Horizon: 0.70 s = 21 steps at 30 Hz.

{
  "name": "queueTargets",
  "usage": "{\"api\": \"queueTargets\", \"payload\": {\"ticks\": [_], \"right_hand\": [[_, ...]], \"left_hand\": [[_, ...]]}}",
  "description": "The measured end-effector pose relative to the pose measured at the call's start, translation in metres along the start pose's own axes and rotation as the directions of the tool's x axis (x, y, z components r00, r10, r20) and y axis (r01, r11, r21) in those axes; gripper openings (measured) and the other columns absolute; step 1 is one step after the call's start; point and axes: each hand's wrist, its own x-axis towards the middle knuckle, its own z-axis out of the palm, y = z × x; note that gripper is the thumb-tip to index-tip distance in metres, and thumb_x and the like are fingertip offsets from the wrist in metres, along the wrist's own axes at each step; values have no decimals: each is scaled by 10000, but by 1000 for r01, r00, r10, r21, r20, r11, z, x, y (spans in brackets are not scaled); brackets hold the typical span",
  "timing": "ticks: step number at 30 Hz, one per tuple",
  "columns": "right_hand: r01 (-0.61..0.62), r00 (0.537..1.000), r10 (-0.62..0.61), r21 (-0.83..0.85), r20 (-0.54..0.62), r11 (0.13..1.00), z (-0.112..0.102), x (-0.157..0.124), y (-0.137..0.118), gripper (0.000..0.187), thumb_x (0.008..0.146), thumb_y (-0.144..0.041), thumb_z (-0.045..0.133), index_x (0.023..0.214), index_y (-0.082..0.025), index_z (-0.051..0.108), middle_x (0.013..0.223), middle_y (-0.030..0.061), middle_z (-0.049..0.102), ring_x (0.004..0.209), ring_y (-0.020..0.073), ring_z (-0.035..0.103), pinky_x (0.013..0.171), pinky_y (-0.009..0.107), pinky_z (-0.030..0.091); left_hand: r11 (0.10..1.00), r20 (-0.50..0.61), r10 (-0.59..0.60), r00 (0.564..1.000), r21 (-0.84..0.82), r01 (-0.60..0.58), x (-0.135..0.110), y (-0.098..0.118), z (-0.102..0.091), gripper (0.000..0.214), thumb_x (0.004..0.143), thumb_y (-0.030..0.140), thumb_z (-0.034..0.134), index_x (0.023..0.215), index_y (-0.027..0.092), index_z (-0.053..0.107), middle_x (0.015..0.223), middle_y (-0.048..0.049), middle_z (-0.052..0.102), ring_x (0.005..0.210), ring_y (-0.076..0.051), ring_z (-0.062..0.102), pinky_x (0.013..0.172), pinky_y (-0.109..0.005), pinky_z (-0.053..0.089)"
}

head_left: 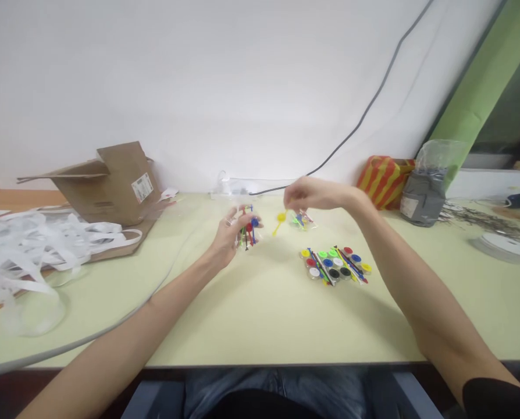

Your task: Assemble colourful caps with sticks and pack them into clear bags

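Through the head view, my only feed, I have the left hand (pixel 225 240) closed around a small bundle of coloured plastic sticks (pixel 249 228), red, blue and green among them, thumb across the front; whether a clear bag wraps them I can't tell from here. The right hand (pixel 314 192) is raised beside it with a gap between the two, its fingertips pinched on the top of a yellow stick with a round disc (pixel 281 217), which hangs tilted toward the left hand and is a little blurred. Just beneath and behind the right hand lies a loose pile of coloured pieces (pixel 301 220). Nearer to me, below the right wrist, sits a cluster of small pots with coloured lids (pixel 334 263), thin sticks lying between them. Well off beyond the left hand's outer side I have white ribbon (pixel 61 250) in a heap and a cardboard box (pixel 127 186); past the right hand stand a striped bag (pixel 383 179) and a grey container (pixel 422 198). I judge the step in hand to be adding single pieces to the left-hand bundle. The next move calls for a short sideways carry of the yellow stick, with the left grip loosened just enough to admit it without spilling the rest.
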Motion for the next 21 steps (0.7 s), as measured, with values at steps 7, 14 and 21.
{"api": "queueTargets", "payload": {"ticks": [7,14,21], "right_hand": [[184,769,-208,-102,-605,978,-26,-28,-28,115,890,-254,638,874,-159,701,828,44,680,767,153,591,699,312,456],[270,907,-302,-146,-292,952,7,-4,-53,109,834,-125,636,805,-183,724,839,19,689,752,142,574,685,294,442],[274,952,-282,-80,-122,958,24,8,-54,230,817,-35,568,833,-199,728,875,13,739,795,150,639,673,278,465]], "left_hand": [[987,332,-120,936,139,77,-9,-6,3,531,789,384,806,1229,218,560,924,-69,687,835,-215,683,560,-244,537],[982,510,-176,842,153,113,-15,-4,8,668,741,308,844,1323,230,524,979,-90,670,924,-256,673,611,-273,533],[987,551,-140,823,143,73,-19,-9,17,722,765,212,826,1400,277,490,1134,-118,683,1116,-300,636,816,-387,555]]}}
